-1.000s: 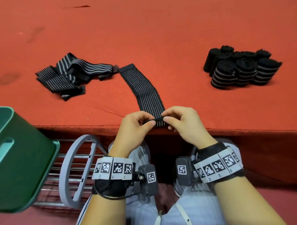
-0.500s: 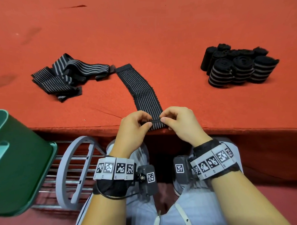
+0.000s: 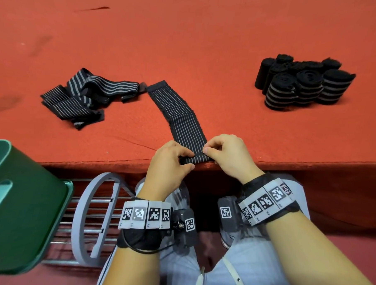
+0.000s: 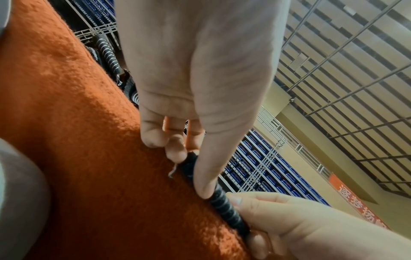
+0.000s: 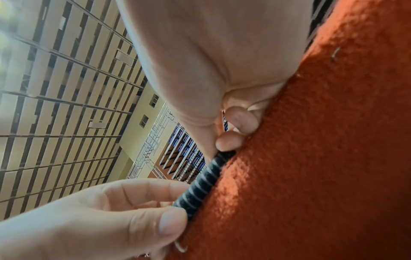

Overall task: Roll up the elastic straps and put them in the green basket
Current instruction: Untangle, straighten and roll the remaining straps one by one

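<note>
Where a second ago you only pinched the flat end of the strap [image 3: 183,120], you now have a thin roll [image 3: 195,160] turned up at the worktop's [image 3: 209,35] near edge, so the rolling has begun with nearly the whole strap still to go. Your left hand [image 3: 171,161] pinches the roll's left end between thumb and fingers, and your right hand [image 3: 227,153] pinches the right end. Beyond them the strap lies flat, running away to the left. Further out a loose heap of straps [image 3: 81,96] waits on the left, and finished rolls [image 3: 303,85] stand grouped on the right, not yet in the green basket [image 3: 25,200], which is cut off at the frame's left edge; its inside is hidden. How tight the first turn sits is hard to judge; it looks snug from the wrist views.
</note>
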A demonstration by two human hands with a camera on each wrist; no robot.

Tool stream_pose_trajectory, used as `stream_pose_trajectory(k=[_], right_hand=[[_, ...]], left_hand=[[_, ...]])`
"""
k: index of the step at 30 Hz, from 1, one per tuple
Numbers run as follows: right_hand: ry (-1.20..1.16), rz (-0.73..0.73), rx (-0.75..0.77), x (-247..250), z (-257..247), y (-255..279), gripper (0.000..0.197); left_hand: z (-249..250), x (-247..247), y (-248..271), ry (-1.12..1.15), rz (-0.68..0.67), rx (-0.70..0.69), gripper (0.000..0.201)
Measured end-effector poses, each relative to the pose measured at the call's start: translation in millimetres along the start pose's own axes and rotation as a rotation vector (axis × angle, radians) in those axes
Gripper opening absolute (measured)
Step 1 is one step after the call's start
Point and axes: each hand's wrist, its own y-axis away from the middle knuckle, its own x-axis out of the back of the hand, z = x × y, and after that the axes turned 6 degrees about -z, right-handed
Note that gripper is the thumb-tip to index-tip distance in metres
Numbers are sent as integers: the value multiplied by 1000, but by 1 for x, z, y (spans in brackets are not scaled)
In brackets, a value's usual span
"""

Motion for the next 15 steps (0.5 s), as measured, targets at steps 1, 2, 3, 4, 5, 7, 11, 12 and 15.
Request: stream_pose_trajectory(k=[1,2,3,4,5,7,11,12,15], right_hand=[[11,7,9,-1,1,0,9],[19,17,25,-1,1,1,8],[24,26,50,-2,1,2,7],[32,30,85,-2,1,3,6],[48,23,124,-1,1,4,5],[103,-23,196,2,-2,5,4],[226,-158,245,13,-6,9,13],[243,-177,241,14,-6,10,16],[245,-195,227,15,-7,10,18]], left_hand=[[0,0,0,-4,0,-4,27],[0,1,0,-8,0,-9,26],[0,1,0,-12,-1,-14,25],[0,1,0,-15,-1,-20,25],[1,1,0,-18,0,-22,24],[1,1,0,-19,8,-22,24],[1,0,0,-19,26,-20,23],[2,1,0,-20,28,-23,23],[2,2,1,-14,15,-23,23]])
